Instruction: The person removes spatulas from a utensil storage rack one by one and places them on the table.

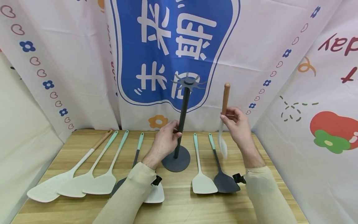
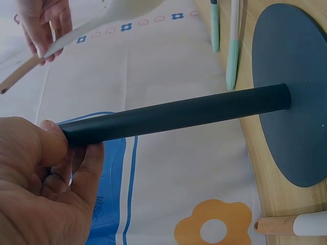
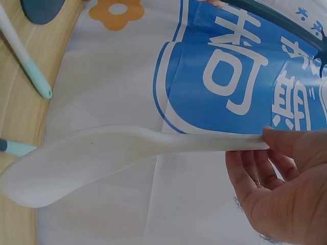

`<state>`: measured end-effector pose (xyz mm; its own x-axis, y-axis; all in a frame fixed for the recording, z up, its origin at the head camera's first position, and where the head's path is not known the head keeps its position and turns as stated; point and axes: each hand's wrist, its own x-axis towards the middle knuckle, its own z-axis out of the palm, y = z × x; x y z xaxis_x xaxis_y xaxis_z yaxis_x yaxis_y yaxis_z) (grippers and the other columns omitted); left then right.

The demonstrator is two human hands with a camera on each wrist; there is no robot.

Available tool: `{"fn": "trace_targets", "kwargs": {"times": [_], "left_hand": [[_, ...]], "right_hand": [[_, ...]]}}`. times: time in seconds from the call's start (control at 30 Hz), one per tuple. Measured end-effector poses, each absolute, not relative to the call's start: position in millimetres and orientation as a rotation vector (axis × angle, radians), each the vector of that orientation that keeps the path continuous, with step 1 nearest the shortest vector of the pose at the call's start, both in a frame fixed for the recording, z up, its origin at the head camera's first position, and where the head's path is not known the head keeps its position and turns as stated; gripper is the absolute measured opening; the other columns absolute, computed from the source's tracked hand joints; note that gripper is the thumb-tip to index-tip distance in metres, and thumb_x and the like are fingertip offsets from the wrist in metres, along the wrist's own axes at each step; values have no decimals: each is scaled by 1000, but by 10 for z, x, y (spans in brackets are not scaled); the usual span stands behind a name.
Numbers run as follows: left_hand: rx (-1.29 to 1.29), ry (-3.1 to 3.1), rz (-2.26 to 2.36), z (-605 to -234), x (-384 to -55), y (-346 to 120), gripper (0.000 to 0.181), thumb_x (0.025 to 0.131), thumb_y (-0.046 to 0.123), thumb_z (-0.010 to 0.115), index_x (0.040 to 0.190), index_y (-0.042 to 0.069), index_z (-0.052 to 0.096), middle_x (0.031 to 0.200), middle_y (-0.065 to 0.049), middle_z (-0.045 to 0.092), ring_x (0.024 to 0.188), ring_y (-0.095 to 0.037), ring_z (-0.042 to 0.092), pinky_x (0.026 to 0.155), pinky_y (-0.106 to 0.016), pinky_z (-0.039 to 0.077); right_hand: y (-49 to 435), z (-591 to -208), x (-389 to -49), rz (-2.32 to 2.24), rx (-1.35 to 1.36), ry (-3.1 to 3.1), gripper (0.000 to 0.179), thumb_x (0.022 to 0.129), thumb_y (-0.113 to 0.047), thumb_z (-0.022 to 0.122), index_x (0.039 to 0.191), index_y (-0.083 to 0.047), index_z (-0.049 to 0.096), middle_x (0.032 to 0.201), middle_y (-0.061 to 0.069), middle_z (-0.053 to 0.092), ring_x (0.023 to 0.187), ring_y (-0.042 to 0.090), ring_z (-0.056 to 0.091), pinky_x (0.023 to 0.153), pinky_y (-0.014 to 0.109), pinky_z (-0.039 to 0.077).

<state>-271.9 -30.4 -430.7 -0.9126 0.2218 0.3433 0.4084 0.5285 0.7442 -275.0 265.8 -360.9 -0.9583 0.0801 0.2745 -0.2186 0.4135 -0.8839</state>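
A dark grey utensil stand (image 1: 183, 118) with a round base and a ring of hooks on top stands on the wooden table. My left hand (image 1: 167, 138) grips its pole between thumb and fingers, also clear in the left wrist view (image 2: 56, 173). To the right of the stand, my right hand (image 1: 237, 124) pinches a white spatula (image 1: 222, 146) with a wooden handle, near where handle and white shaft meet. It is held upright, handle up, and its head, seen at a slant, hangs above the table. In the right wrist view the spatula (image 3: 92, 158) touches nothing but my fingers.
Right of the stand lie a pale turner (image 1: 204, 183) and a dark turner (image 1: 226, 182) with mint handles. Several turners (image 1: 100, 183) lie on the left, some overlapping. My left forearm partly hides a dark one and a white one (image 1: 156, 194). Printed cloth hangs behind.
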Motion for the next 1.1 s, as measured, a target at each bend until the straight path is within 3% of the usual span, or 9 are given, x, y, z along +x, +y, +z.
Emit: {"fn": "trace_targets", "kwargs": {"times": [0.1,0.3,0.37,0.6,0.77,0.83,1.03,1.1], "left_hand": [[-531,-2562,-1325,-4306,-2719,-302,8,115,5,74,123,8,72,124,-15,79,114,-36,85,91,-53,75],[-530,-2561,-1326,-4312,-2717,-305,7,115,5,73,122,8,72,124,-15,79,113,-36,85,90,-53,75],[-530,-2558,-1324,-4315,-2715,-309,7,115,5,73,122,7,72,124,-15,79,113,-36,85,90,-52,75],[-538,-2556,-1331,-4318,-2713,-314,7,116,5,73,123,7,72,124,-15,79,113,-36,85,90,-52,74],[-533,-2560,-1343,-4319,-2718,-315,8,116,6,73,124,8,72,124,-15,79,113,-35,85,91,-53,75],[-537,-2557,-1338,-4320,-2719,-316,8,116,5,73,123,8,72,124,-15,79,113,-36,85,90,-52,75],[-538,-2560,-1337,-4311,-2715,-312,7,116,6,73,123,8,72,124,-15,78,113,-36,85,90,-52,75],[-534,-2562,-1339,-4307,-2713,-310,8,116,5,73,123,8,72,124,-15,79,113,-35,85,90,-52,75]], "right_hand": [[2712,-3626,-2717,1497,87,-2429,42,117,-14,75,155,1,64,153,24,72,132,19,70,105,13,56],[2824,-3697,-2683,1395,55,-2437,38,115,-12,77,148,3,68,147,25,75,117,4,69,96,8,57],[2863,-3725,-2677,1356,49,-2441,36,115,-11,78,146,3,68,144,26,77,115,5,70,93,6,57],[2990,-3793,-2667,1264,16,-2482,33,114,-10,78,143,4,69,141,31,78,128,42,79,87,1,56],[3085,-3837,-2659,1172,14,-2538,32,115,-13,77,141,4,68,140,32,78,129,48,80,86,1,53],[3122,-3859,-2653,1138,9,-2564,32,116,-14,77,141,4,67,140,31,78,127,48,80,90,7,56],[3219,-3937,-2650,1067,-25,-2627,29,116,-11,74,138,4,64,137,32,76,124,50,79,105,50,65],[3253,-3967,-2654,1043,-33,-2643,27,116,-10,73,137,5,63,135,33,75,123,52,79,106,58,66]]}}
